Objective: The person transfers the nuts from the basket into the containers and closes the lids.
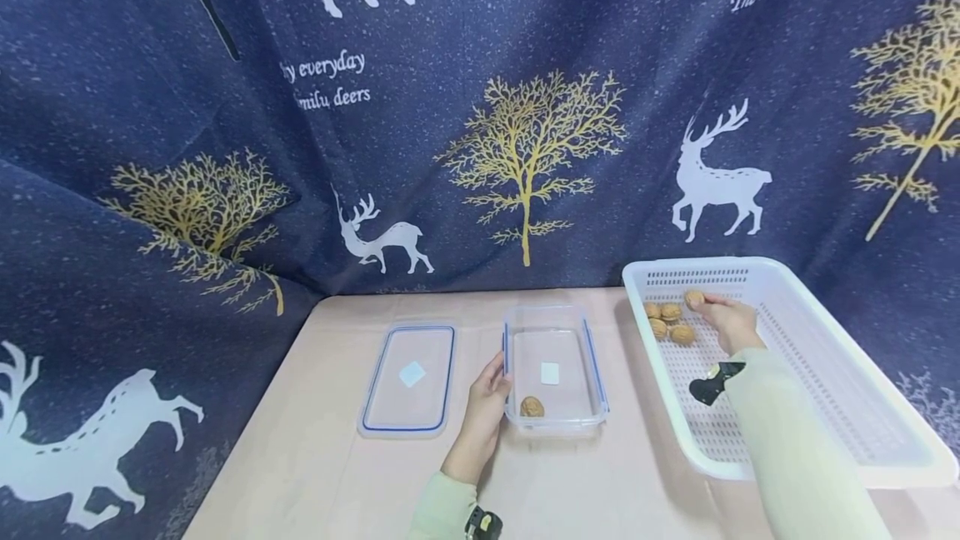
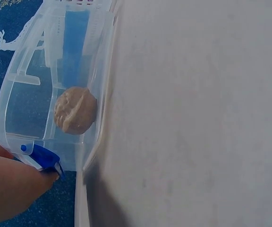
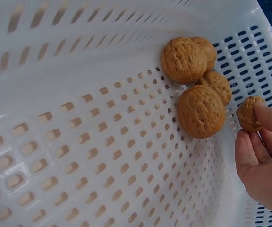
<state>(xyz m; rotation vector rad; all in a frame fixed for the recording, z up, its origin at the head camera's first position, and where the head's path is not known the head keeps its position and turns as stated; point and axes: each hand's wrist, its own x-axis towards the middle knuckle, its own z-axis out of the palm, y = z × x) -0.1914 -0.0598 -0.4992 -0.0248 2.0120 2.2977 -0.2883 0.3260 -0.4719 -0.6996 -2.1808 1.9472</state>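
My right hand point(image 1: 731, 323) pinches a walnut point(image 1: 694, 299) between thumb and fingertips, inside the white basket point(image 1: 678, 407). In the right wrist view the held walnut point(image 3: 250, 114) sits apart from several other walnuts point(image 3: 201, 111) lying together at the basket's end. My left hand point(image 1: 486, 402) grips the left side of a clear plastic container point(image 1: 555, 422), near its blue clip point(image 2: 44, 157). One walnut point(image 1: 532, 407) lies in the container's near left corner; it also shows as a walnut point(image 2: 75, 110) in the left wrist view. Part of the left fingers is hidden.
A clear lid point(image 1: 408, 377) with a blue seal lies flat left of the container. The light table point(image 1: 322, 473) ends at a dark blue deer-print cloth point(image 1: 465, 257) behind. The basket's raised rim point(image 1: 660, 386) stands between the container and the right hand.
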